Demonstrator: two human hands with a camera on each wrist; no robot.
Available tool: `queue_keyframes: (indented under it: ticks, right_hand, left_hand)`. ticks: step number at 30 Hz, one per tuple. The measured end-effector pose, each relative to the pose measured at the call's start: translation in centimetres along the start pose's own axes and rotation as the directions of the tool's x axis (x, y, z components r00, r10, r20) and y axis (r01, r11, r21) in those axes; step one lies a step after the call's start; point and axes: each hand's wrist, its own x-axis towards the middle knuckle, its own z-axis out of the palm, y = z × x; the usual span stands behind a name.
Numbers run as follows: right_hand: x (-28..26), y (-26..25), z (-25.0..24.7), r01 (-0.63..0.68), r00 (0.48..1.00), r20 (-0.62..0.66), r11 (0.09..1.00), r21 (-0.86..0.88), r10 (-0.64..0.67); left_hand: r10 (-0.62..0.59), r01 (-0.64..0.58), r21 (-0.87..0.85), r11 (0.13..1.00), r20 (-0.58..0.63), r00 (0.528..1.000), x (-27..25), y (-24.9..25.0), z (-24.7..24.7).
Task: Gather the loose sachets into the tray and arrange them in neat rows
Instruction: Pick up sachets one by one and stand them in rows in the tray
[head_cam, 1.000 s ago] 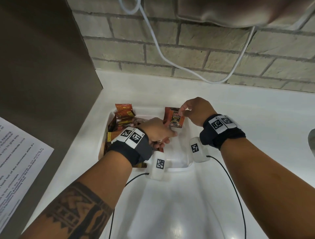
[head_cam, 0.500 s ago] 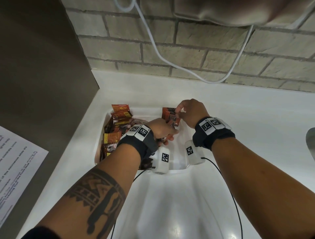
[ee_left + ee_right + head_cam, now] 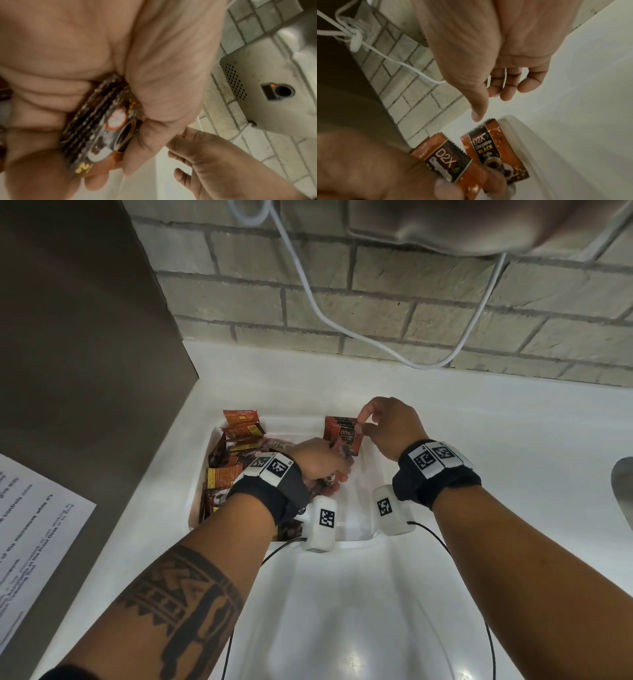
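A white tray (image 3: 294, 422) lies on the white counter. My left hand (image 3: 327, 482) is low in the tray's middle and grips a stack of brown-orange coffee sachets (image 3: 102, 121), one of which sticks up toward the right (image 3: 342, 451). Two or three sachets (image 3: 344, 433) stand upright against the tray's far right wall (image 3: 513, 119). My right hand (image 3: 368, 424) hovers at their top edge with its fingers loosely bent. In the right wrist view its thumb (image 3: 477, 115) points down just clear of the front sachet (image 3: 488, 146).
A jumbled pile of sachets (image 3: 236, 453) fills the tray's left side. A dark panel (image 3: 85, 337) with a printed sheet (image 3: 30, 525) rises at the left. A white cable (image 3: 308, 296) hangs across the brick wall under a metal unit (image 3: 479, 224). A basin's edge (image 3: 625, 484) shows at far right.
My right hand has lowered the sachet it held and stood it against the tray's far right wall, then loosened its pinch. My left hand still holds its stack.
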Motion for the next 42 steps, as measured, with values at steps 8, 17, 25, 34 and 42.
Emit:
queue_keyframes:
  ticks: [8, 17, 25, 34, 42]
  right_hand:
    - [-2.7, -0.4, -1.4, -0.042, 0.953, 0.301, 0.961, 0.272, -0.044]
    - [-2.9, -1.3, -2.6, -0.012, 0.967, 0.241, 0.927, 0.374, -0.085]
    - [-1.8, -0.8, -2.8, 0.037, 0.996, 0.068, 0.96, 0.276, -0.058]
    - [-1.3, -1.0, -1.2, -0.023, 0.994, 0.105, 1.0, 0.021, 0.02]
    - [-0.6, -1.1, 0.0, -0.01, 0.996, 0.093, 0.999, -0.043, 0.014]
  left_hand:
    - [0.273, -0.234, -0.316, 0.92, 0.087, 0.958, -1.2, -0.9, -1.2]
    - [0.373, -0.336, -0.313, 0.888, 0.065, 0.926, -2.1, -1.3, -0.8]
    - [0.283, -0.286, -0.015, 0.958, -0.085, 0.955, -2.3, -1.5, -1.6]
    - [-0.025, 0.025, 0.033, 0.999, 0.022, 0.999, -2.3, 0.2, -0.1]
    - [-0.027, 0.03, -0.113, 0.993, 0.031, 0.999, -0.8, 0.4, 0.6]
